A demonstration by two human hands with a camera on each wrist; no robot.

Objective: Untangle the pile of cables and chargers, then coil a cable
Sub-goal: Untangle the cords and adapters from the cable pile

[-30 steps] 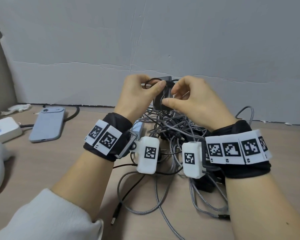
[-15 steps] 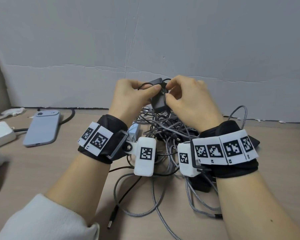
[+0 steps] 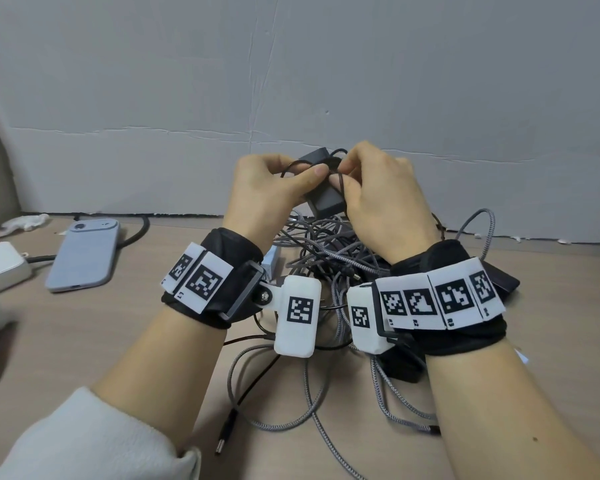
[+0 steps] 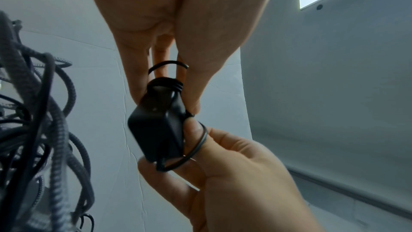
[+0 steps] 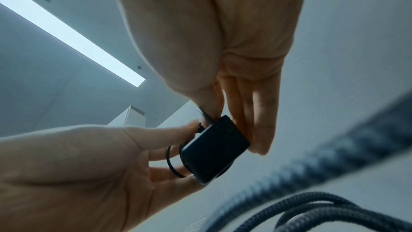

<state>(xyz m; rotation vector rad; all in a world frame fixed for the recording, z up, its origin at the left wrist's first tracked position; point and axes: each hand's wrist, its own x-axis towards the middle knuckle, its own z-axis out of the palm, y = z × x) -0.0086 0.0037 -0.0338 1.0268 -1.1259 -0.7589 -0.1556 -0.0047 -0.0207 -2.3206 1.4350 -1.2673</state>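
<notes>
Together, left hand (image 3: 267,188) and right hand (image 3: 381,202) grip the black charger (image 3: 323,199), its long axis tilted upright

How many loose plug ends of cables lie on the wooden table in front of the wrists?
2: a black barrel plug near the left sleeve, and a dark plug beside the right forearm. The grey cable pile may hide more.

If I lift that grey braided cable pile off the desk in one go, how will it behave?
Probably floppy: the braided cables lie in loose, sagging loops. They would likely drag each other along, since the strands cross and tangle. The black adapter, held by the left hand and right hand, looks rigid.
</notes>
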